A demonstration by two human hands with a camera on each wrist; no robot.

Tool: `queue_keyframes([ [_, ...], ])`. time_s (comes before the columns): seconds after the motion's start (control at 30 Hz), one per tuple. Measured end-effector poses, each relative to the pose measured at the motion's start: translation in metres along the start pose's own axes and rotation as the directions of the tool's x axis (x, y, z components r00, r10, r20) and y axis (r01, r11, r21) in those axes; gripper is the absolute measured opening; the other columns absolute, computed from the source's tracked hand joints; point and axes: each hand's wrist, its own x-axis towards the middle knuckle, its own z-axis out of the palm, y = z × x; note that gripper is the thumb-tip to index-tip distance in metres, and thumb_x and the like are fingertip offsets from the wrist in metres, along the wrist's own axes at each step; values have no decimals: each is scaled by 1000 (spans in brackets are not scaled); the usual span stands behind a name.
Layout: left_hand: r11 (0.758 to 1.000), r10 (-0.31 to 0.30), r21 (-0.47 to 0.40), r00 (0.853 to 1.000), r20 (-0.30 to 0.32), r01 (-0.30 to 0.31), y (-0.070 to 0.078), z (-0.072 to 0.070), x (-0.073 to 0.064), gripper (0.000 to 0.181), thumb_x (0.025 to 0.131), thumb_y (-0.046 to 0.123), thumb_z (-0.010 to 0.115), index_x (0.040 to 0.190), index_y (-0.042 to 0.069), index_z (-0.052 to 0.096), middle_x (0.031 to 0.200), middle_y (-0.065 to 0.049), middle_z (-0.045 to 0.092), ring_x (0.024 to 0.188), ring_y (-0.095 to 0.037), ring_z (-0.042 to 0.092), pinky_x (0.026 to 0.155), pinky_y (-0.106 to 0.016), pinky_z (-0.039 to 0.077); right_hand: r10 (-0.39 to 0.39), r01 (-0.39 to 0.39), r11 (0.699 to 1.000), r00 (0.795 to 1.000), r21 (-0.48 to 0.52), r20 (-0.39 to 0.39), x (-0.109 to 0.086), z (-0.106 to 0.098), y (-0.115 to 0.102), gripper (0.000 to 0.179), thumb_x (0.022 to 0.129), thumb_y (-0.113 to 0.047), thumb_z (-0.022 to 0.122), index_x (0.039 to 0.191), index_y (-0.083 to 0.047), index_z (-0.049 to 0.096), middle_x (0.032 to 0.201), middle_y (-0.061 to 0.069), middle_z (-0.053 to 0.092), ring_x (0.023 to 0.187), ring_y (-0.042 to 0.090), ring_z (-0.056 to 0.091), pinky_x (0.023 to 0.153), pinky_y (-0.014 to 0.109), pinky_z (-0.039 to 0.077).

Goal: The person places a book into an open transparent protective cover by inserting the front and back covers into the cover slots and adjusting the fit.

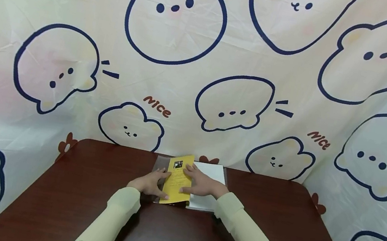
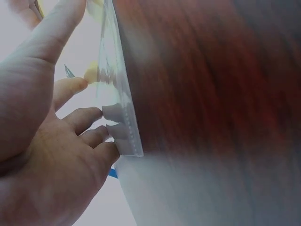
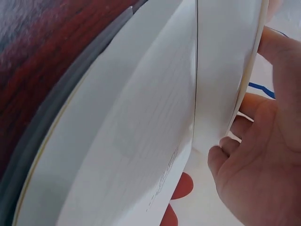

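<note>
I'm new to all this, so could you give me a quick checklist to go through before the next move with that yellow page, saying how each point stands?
1. Book lies on the table: ok, though near its far edge.
2. Book open: ok, a white page shows to the right of the yellow page.
3. Left grip at the yellow page: ok, it touches the left edge.
4. Right grip at the yellow page: ok, it rests on the right part.
5. Clear plastic cover away from the left grip: not ok, fingertips lie right up against it.
6. Nothing loose beneath the yellow page: cannot tell, hidden.
</note>
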Motion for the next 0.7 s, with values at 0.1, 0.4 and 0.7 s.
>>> queue_keyframes([
  [0.1,1000,-7,0,1000,-2,7,-1,-1,0,95,79,36,89,157,15,40,169,-15,21,155,-40,17,120,-62,24,-10,10,999,1000,-43,-2,2,2,-2,85,96,-52,63,160,-8,29,171,11,12,159,31,0,126,51,18],
  [0.4,1000,-7,-5,1000,-3,7,-4,-6,-2,94,80,37,87,158,14,39,168,-17,21,154,-42,19,120,-63,24,2,-8,989,999,-149,-39,10,11,-12,84,98,-53,61,160,-8,29,171,10,12,158,32,3,126,49,19],
  [0.7,999,18,44,1000,12,-18,-7,-5,-6,90,83,41,84,157,12,40,167,-18,23,155,-42,16,121,-63,22,31,-31,984,1000,-173,-3,20,23,-21,81,99,-54,60,160,-10,31,170,10,17,158,32,7,125,48,21],
])
